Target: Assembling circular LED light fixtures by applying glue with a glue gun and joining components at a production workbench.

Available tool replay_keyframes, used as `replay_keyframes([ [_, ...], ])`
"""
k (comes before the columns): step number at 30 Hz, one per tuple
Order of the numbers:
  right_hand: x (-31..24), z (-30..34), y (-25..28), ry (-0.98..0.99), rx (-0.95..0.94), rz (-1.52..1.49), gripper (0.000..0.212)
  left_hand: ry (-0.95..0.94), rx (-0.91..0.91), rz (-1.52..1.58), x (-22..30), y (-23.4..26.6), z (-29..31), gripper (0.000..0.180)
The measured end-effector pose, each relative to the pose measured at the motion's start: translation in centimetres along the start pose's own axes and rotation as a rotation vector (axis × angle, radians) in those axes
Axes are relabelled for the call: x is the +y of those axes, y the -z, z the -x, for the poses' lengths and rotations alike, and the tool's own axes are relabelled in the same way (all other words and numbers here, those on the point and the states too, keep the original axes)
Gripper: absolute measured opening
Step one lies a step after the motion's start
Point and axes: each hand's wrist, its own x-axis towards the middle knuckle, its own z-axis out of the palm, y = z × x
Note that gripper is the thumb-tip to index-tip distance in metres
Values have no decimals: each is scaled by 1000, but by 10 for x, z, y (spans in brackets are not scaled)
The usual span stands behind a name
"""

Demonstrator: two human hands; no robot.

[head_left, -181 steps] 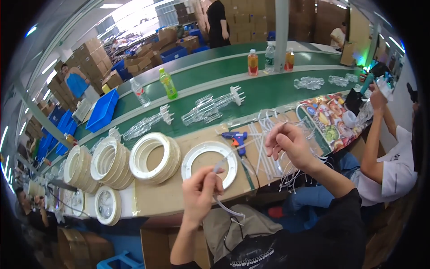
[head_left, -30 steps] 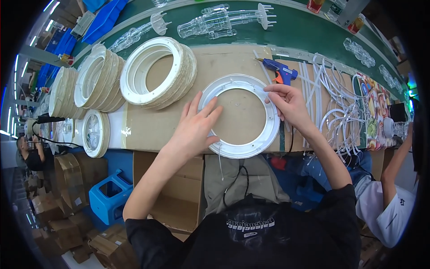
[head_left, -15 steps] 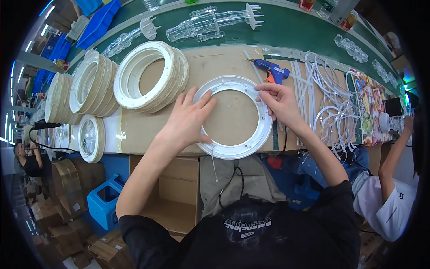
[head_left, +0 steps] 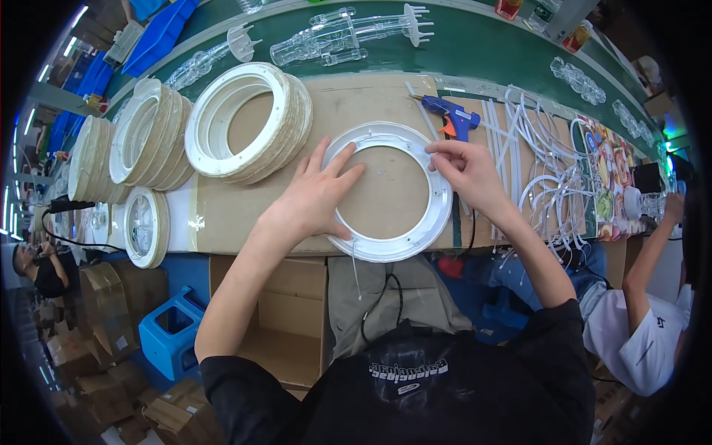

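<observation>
A white plastic ring (head_left: 407,247) lies flat on the cardboard in front of me, with a thin strip or wire running inside its channel. My left hand (head_left: 305,199) rests over the ring's left side, fingers spread and the thumb on its lower left rim. At the upper right of the ring, my right hand (head_left: 467,169) is closed in a pinch. What its fingertips hold is too small to make out. A thin wire lead (head_left: 357,274) hangs from the ring's near edge toward my lap.
Stacks of similar rings (head_left: 245,122) stand to the left. A blue glue gun (head_left: 454,117) lies beyond my right hand, beside white strips and a tangle of white wires (head_left: 552,189). Clear plastic parts (head_left: 334,38) sit on the green surface behind. Another person (head_left: 638,326) is at the right.
My left fingers have shifted slightly over the ring, and the right hand keeps its pinch at nearly the same spot. The whole view has moved a little.
</observation>
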Motion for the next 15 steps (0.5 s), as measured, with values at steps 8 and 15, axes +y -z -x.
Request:
replay_keyframes([
  [8,-4,-2,-7,81,43,230,21,34,-24,49,-6,-2,4,106],
  [15,-9,-5,-6,216,31,394,20,21,-4,69,-5,-4,4,103],
])
